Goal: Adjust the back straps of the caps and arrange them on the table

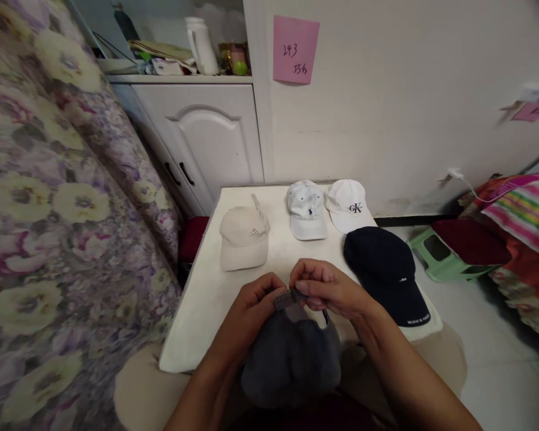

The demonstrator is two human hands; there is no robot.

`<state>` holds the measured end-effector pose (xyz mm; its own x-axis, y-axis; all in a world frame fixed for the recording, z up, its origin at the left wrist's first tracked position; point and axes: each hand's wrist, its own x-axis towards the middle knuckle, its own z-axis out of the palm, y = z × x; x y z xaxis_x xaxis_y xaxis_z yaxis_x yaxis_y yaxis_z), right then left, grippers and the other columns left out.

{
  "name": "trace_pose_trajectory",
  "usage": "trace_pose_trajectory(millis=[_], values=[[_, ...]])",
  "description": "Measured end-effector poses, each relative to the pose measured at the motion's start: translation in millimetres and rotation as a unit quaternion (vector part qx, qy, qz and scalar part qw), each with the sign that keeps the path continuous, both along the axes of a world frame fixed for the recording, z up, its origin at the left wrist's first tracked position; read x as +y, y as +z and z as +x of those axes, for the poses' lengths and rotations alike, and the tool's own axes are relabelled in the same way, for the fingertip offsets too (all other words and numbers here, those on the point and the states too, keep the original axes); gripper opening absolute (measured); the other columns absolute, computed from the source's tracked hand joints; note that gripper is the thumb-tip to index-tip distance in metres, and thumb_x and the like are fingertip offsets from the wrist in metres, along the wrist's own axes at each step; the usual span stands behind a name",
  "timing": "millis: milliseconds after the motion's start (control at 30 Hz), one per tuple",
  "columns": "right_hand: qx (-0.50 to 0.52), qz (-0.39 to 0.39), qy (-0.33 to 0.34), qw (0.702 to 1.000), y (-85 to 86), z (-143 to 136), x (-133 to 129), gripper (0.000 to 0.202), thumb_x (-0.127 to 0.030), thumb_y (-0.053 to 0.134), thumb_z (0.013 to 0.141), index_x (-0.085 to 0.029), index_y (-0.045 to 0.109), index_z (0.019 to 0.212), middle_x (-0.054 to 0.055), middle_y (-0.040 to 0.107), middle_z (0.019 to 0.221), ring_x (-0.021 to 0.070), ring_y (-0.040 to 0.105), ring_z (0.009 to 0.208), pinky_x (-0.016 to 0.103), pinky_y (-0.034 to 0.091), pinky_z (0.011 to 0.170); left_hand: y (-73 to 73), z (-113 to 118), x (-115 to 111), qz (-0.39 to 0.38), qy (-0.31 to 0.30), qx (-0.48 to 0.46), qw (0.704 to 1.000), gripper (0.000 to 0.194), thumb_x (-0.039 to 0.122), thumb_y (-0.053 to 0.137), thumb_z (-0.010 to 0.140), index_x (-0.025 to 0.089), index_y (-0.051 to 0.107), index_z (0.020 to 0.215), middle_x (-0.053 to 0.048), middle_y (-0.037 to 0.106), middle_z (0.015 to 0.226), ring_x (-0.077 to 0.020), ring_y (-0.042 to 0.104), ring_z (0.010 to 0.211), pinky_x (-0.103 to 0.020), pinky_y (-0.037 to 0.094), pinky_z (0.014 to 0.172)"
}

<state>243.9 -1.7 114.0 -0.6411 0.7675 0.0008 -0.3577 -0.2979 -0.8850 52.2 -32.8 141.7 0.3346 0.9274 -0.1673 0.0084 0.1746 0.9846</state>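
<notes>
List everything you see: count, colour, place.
Table: 1, cream, centre
Held baseball cap: 1, slate, bottom centre
Loose-strap baseball cap: 1, beige, table left
Polo-logo baseball cap: 1, pale blue, table rear
CK baseball cap: 1, white, rear right
BELIEVE baseball cap: 1, navy, table right
Floral curtain: 1, multicoloured, left
Cabinet: 1, white, rear
Jug: 1, white, shelf
Shelf items: several, mixed, rear
Notes: 2, pink, wall
Stool: 1, green-maroon, right
Seat: 1, maroon, left
Striped cloth: 1, multicoloured, right
Trousered legs: 2, beige, bottom
Left hand: 1, bare, cap strap
Right hand: 1, bare, cap strap
</notes>
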Motion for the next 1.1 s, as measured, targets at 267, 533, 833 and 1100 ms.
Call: trace_pose_trajectory(millis=[267, 533, 833, 1100], values=[[0.009, 0.024, -0.027, 0.999, 6.6, -1.3, -3.5, 0.020, -0.028, 0.075, 0.085, -0.015, 0.061, 0.089, -0.002, 0.063, 0.066, 0.0031, 0.038, 0.044, 0.016, 0.024, 0.040, -1.4, 1.0, 1.1, -0.015, -0.013, -0.026, 0.999, 0.028, 0.038, 0.068, 0.085, 0.016, 0.058, 0.073, 0.002, 0.055, 0.069, -0.0117, 0.042, 0.064, -0.022, 0.030, 0.058], [0.029, 0.033, -0.032, 0.999, 4.1, -2.1, -5.8, 0.017, -0.026, 0.075, 0.085, -0.015, 0.062, 0.090, -0.003, 0.062, 0.067, 0.0032, 0.039, 0.045, 0.016, 0.025, 0.042, -10.5, 3.6, -0.9, -0.070, -0.013, -0.083, 0.994, 0.032, 0.042, 0.070, 0.083, 0.017, 0.054, 0.072, 0.003, 0.050, 0.066, -0.0101, 0.039, 0.060, -0.021, 0.027, 0.056], [0.025, 0.040, -0.051, 0.998, -0.1, -0.8, -7.1, 0.017, -0.025, 0.075, 0.085, -0.016, 0.063, 0.090, -0.004, 0.060, 0.067, 0.0037, 0.039, 0.046, 0.017, 0.026, 0.043, -10.8, 9.1, -3.3, -0.091, 0.007, -0.119, 0.989, 0.032, 0.040, 0.072, 0.082, 0.017, 0.053, 0.071, 0.003, 0.052, 0.065, -0.0095, 0.039, 0.057, -0.021, 0.028, 0.055], [0.017, 0.041, -0.060, 0.997, -0.2, 0.0, -10.9, 0.017, -0.029, 0.075, 0.086, -0.016, 0.064, 0.089, -0.004, 0.059, 0.068, 0.0043, 0.039, 0.046, 0.018, 0.026, 0.043, -8.9, 9.5, -3.4, -0.070, -0.006, -0.083, 0.994, 0.032, 0.042, 0.071, 0.083, 0.018, 0.054, 0.071, 0.003, 0.051, 0.066, -0.0107, 0.041, 0.058, -0.022, 0.028, 0.055]])
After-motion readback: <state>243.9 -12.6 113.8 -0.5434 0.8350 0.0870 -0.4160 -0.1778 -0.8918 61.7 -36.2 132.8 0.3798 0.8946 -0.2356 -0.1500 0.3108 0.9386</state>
